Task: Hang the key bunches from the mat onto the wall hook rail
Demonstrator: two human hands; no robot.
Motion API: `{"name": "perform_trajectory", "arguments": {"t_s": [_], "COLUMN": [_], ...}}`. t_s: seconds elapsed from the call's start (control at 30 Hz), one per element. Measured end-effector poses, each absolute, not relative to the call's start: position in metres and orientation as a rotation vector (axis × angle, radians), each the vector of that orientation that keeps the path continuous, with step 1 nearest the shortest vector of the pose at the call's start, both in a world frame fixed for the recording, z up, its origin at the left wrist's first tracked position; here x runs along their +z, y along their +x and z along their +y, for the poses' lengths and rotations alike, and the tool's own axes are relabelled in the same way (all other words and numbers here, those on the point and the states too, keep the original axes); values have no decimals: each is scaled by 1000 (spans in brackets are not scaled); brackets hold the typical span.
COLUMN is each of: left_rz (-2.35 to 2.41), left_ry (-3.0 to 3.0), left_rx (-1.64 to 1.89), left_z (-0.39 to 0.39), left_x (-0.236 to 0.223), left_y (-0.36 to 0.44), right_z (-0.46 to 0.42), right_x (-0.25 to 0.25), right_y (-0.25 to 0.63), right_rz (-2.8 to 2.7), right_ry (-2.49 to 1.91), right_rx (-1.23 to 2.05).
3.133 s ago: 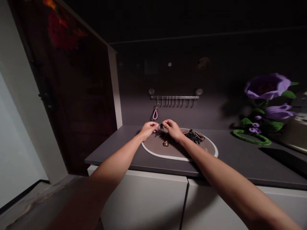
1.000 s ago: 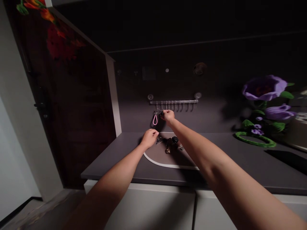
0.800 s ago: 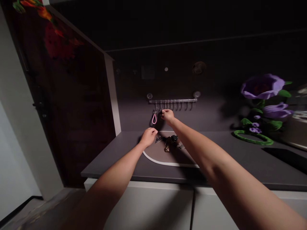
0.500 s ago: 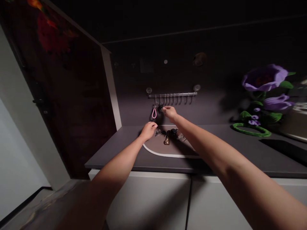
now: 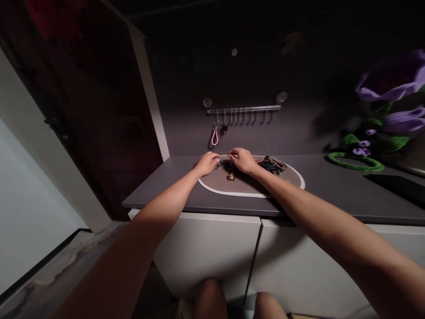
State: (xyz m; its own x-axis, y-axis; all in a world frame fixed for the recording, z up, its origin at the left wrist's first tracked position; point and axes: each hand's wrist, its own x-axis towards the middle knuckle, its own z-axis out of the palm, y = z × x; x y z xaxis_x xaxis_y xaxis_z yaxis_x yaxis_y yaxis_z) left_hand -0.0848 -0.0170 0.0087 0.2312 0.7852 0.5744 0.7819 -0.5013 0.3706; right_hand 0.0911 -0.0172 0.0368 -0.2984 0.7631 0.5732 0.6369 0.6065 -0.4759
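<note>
My left hand [image 5: 207, 163] is over the left end of an oval mat [image 5: 215, 190], its loosely bent fingers slightly apart beside some silver keys [image 5: 219, 165]. Just right of it, my right hand [image 5: 243, 160] is low over the mat with its fingers curled together; what they hold, if anything, is hidden. A small brown-gold charm [image 5: 231, 177] lies below the right hand. Farther right on the mat is a dark heap of keys and trinkets [image 5: 270, 165], partly behind my right wrist. On the wall, a pink loop keychain [image 5: 215, 137] and a black key [image 5: 225, 128] hang from neighbouring hooks.
A clear rail [image 5: 245, 109] with several hooks is fixed to the wall above the grey counter [image 5: 156, 181]. Purple flowers [image 5: 403, 119] with a green ring base [image 5: 355, 162] stand at the right. White cabinet doors [image 5: 212, 239] are below; a dark door [image 5: 99, 115] is at the left.
My right hand has come down from the hooks to the mat, leaving the black key hanging beside the pink loop. My left hand stays near the silver keys. The view has tipped downward.
</note>
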Motion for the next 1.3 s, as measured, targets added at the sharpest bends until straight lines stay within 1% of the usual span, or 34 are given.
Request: {"name": "perform_trajectory", "arguments": {"t_s": [0.13, 0.3, 0.43, 0.7, 1.0, 1.17, 1.3], "left_rz": [1571, 1557, 1587, 1606, 1563, 1339, 1182], "left_ry": [2489, 2597, 2639, 2559, 2179, 1745, 1551], "left_rx": [1072, 957, 913, 994, 1221, 1348, 1397], "left_z": [-14, -13, -13, -15, -21, -19, -19], "left_x": [7, 7, 9, 11, 15, 13, 14], "left_y": [-85, -86, -86, -85, -80, -77, -77], "right_z": [-18, -15, -16, -19, -15, -15, -16], "right_x": [27, 24, 26, 33, 33, 34, 35], "right_y": [94, 89, 86, 81, 81, 81, 80], "right_rz": [-2193, -2299, -2337, -2377, -2392, -2396, -2354], "right_ry": [-1163, -1264, -1321, -1397, -1353, -1309, -1267], "right_rx": [25, -76, -118, -91, -65, -47, -19]}}
